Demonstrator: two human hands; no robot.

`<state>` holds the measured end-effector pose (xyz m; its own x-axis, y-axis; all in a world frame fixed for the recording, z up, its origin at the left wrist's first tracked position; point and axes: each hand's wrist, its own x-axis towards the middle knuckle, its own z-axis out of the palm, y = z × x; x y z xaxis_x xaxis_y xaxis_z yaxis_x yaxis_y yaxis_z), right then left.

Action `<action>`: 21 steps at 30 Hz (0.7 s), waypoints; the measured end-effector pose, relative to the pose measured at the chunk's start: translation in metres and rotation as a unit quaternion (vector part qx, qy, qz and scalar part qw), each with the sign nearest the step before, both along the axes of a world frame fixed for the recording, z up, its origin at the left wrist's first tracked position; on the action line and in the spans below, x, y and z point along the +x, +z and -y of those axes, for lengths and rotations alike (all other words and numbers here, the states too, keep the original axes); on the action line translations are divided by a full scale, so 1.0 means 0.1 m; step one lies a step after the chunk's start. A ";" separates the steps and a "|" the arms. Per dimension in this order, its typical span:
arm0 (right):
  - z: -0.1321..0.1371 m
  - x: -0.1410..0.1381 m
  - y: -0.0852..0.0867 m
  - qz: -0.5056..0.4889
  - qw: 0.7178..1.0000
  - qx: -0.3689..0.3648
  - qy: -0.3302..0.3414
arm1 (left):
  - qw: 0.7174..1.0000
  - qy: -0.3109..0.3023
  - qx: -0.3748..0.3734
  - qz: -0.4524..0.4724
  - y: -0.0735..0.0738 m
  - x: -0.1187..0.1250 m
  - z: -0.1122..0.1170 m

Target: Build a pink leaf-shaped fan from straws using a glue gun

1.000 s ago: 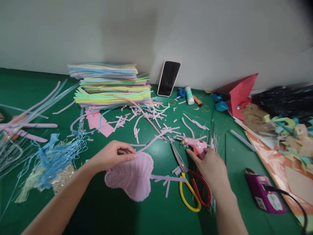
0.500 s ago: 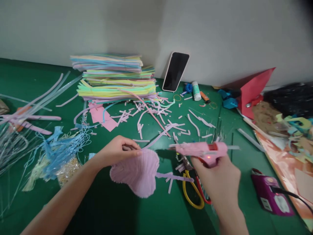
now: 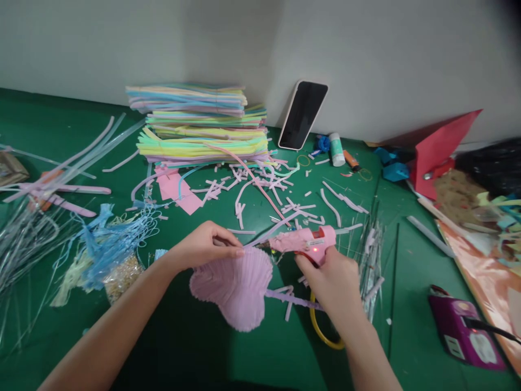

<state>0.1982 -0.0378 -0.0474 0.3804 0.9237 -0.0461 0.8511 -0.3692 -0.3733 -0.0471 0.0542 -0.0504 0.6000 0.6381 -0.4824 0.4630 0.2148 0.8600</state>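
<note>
Between its thumb and fingers, my left hand [image 3: 214, 247] pinches the upper edge of a lilac pipe-cleaner shape [image 3: 240, 293] with ribbed, rounded lobes. A loose lilac strand [image 3: 274, 231] runs up and right from the pinched edge. Wrapped round the handle of a pink glue gun [image 3: 303, 241], my right hand [image 3: 336, 279] holds it level, its red light lit. The nozzle points left, at or very near the shape's top edge beside my left fingertips; contact cannot be told. A lilac stem [image 3: 295, 298] extends from the shape's right side. Yellow-handled pliers [image 3: 319, 328] lie partly hidden under my right hand.
Bundled pastel pipe cleaners [image 3: 203, 130] are stacked against the wall, beside a leaning phone [image 3: 303, 115]. Lilac offcuts [image 3: 244, 176] litter the green table [image 3: 187, 353]. Blue tassels [image 3: 103, 244] and a bag of gold bits [image 3: 122, 277] lie left; a purple power box [image 3: 464, 328] sits right.
The glue gun has moved left in my right hand, bringing its nozzle to the shape's top edge. My left hand keeps its pinch. The whole view has shifted slightly.
</note>
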 end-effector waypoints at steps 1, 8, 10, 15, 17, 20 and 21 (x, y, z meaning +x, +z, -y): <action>0.00 -0.01 -0.01 0.002 1.000 0.000 0.003 | 1.000 -0.002 -0.001 0.001 0.00 0.00 0.00; 0.00 -0.01 -0.05 0.021 1.000 -0.001 0.021 | 1.000 -0.010 0.000 -0.002 0.02 0.01 -0.01; 0.00 0.00 -0.06 0.025 0.999 0.001 0.030 | 1.000 -0.008 0.002 -0.003 0.02 0.01 -0.01; 0.01 0.00 -0.07 0.027 0.999 -0.001 0.040 | 1.000 -0.008 -0.001 0.001 0.02 0.01 0.00; 0.01 0.01 -0.07 0.021 0.999 -0.001 0.043 | 1.000 -0.008 -0.004 0.002 0.01 0.01 0.00; 0.00 0.01 -0.07 0.003 0.999 -0.001 0.042 | 1.000 -0.010 -0.006 0.007 0.01 0.01 -0.01; 0.00 0.01 -0.06 -0.002 0.999 -0.002 0.039 | 1.000 -0.010 -0.007 0.008 0.02 0.00 -0.01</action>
